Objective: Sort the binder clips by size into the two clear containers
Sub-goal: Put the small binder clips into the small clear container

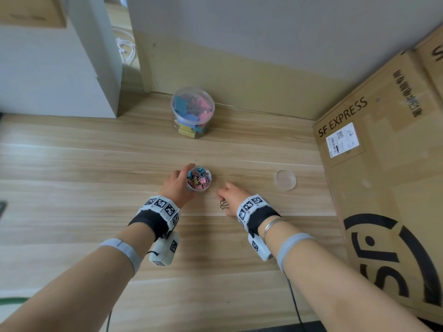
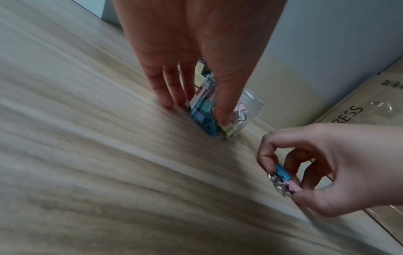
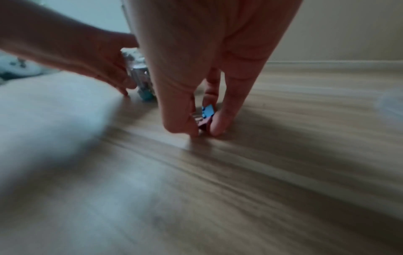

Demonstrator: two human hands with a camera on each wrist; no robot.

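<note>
Resting on the tabletop point(image 1: 72, 164), the small container point(image 1: 198, 179) is gripped by the left hand point(image 1: 176, 185), while small clips point(image 2: 283, 177) are pinched just beside it by the right hand point(image 1: 231, 197).

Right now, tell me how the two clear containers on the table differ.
The large container stands far back near the wall, untouched; the small container sits close, gripped by the left hand. The large container holds big clips; the small container holds little ones. Both are clear, round, upright and lidless.
</note>
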